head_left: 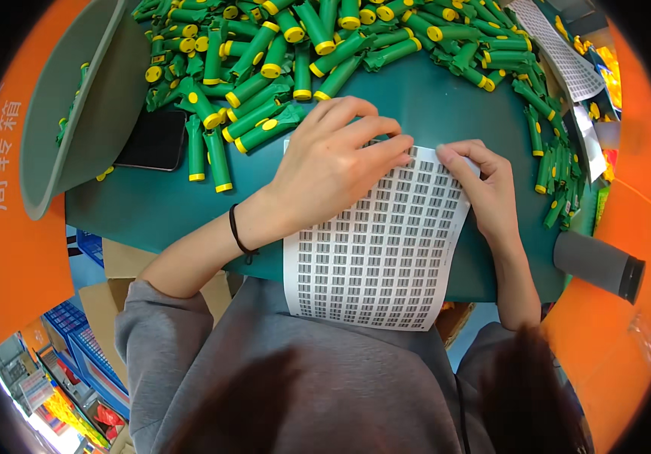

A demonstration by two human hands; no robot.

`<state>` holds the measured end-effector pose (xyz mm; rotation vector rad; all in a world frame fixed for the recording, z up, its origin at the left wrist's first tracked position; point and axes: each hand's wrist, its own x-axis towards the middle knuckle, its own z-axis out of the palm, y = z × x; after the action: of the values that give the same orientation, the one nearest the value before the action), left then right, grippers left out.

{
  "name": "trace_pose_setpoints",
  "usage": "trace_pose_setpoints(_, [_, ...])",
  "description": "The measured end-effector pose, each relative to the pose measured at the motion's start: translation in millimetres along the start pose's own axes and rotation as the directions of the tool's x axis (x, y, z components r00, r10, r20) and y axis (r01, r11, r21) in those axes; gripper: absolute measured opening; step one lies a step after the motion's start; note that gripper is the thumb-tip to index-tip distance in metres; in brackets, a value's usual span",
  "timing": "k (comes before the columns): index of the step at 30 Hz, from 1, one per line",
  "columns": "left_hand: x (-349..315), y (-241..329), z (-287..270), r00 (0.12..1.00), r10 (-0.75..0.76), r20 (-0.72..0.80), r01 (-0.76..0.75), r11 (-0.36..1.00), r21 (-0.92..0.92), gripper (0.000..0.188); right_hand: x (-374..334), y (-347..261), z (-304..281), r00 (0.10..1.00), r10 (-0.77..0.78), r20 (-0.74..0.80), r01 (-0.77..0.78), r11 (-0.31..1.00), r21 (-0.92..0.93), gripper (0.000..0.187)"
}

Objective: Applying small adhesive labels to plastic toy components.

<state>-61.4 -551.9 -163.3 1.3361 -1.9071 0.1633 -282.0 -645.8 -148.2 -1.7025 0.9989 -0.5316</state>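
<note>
A white sheet of small barcode labels (375, 265) hangs over the near edge of the green table, its lower end against my grey top. My right hand (484, 181) pinches the sheet's upper right corner between thumb and fingers. Across the sheet's upper left part lies my left hand (348, 155), its fingers bent together near the top edge. The left thumb and anything between those fingertips are hidden. Just beyond the left hand are green cylinders with yellow ends (269, 129), wrapped in green film; the nearest lies close to the knuckles.
Many more green cylinders (325, 38) are heaped along the table's far side and down its right. A grey-green tub (76, 106) leans at the left beside a black phone (155, 141). A grey tumbler (598, 265) lies at the right edge, near orange bins (621, 333).
</note>
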Motion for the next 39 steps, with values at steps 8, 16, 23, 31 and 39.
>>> trace_pose_setpoints(8, [-4.8,-3.8,9.8,0.994,0.109,-0.031,-0.106,0.991,0.082,0.023,1.7,4.9,3.3,1.0,0.009,-0.004,-0.01,0.999,-0.039,0.02])
trace_pose_setpoints(16, [5.2,-1.7,7.8,0.994,-0.015,-0.108,-0.011,0.97,-0.242,0.021,80.2,22.2,-42.9,0.711,-0.687,-0.151,0.325,0.51,-0.796,0.028])
trace_pose_setpoints(23, [8.1,2.8,-13.6,0.967,-0.239,-0.09,0.166,0.856,-0.49,0.024,65.0,22.3,-35.5,0.853,-0.464,-0.242,0.277,0.793,-0.543,0.028])
trace_pose_setpoints(31, [22.7,12.8,-34.5,0.963,-0.268,0.019,0.234,0.801,-0.551,0.014,-10.9,-18.7,12.8,0.967,-0.254,-0.025,0.248,0.916,0.314,0.038])
trace_pose_setpoints(39, [19.0,13.4,-28.8,0.919,-0.354,0.172,0.383,0.701,-0.601,0.007,-15.8,-17.2,20.4,0.921,-0.389,-0.026,0.382,0.886,0.261,0.036])
